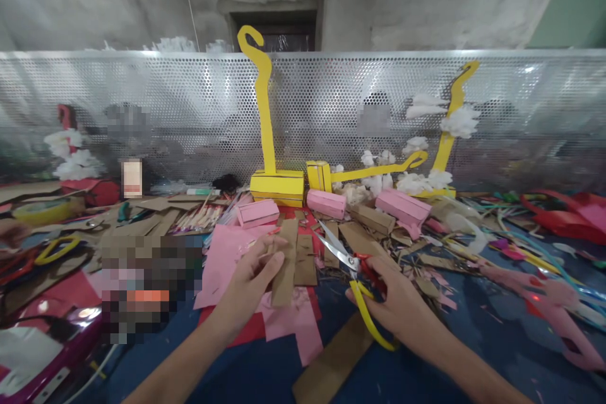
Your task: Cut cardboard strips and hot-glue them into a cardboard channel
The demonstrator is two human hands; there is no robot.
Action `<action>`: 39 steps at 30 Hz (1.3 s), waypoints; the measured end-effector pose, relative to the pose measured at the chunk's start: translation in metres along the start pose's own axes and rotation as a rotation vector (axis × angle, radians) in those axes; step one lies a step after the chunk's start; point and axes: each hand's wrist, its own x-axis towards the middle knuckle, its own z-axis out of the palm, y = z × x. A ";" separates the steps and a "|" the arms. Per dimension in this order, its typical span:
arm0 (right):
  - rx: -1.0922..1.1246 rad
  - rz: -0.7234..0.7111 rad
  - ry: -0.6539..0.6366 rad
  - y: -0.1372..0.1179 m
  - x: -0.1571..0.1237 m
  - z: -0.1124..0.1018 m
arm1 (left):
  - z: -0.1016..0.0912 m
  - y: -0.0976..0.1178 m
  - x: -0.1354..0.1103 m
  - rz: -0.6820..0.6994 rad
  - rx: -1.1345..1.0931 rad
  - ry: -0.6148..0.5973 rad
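My left hand is closed on a narrow strip of brown cardboard, the thumb lying along its near side. My right hand grips a pair of scissors by red and yellow handles. Their blades stand apart and point up and left, to the right of the strip. Under and behind the left hand lie pink paper sheets and a smaller cardboard piece. Close to my right forearm, a longer cardboard strip rests on the blue table.
Pink-wrapped boxes sit behind my hands. Farther back are a yellow hooked stand on a yellow box base and a perforated metal partition. A pink glue gun lies right, among cardboard scraps. Other scissors lie left.
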 end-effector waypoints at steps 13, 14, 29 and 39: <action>0.006 0.009 0.020 -0.010 -0.001 -0.007 | 0.004 0.009 -0.001 0.049 -0.086 -0.040; 0.017 0.012 0.012 -0.010 -0.002 -0.007 | 0.004 0.009 -0.001 0.059 -0.094 -0.024; 0.180 -0.042 -0.273 -0.038 -0.013 -0.013 | 0.000 -0.007 0.000 -0.003 -0.297 -0.225; 0.189 -0.098 -0.249 -0.028 -0.008 -0.017 | -0.009 0.000 -0.001 0.025 -0.217 -0.315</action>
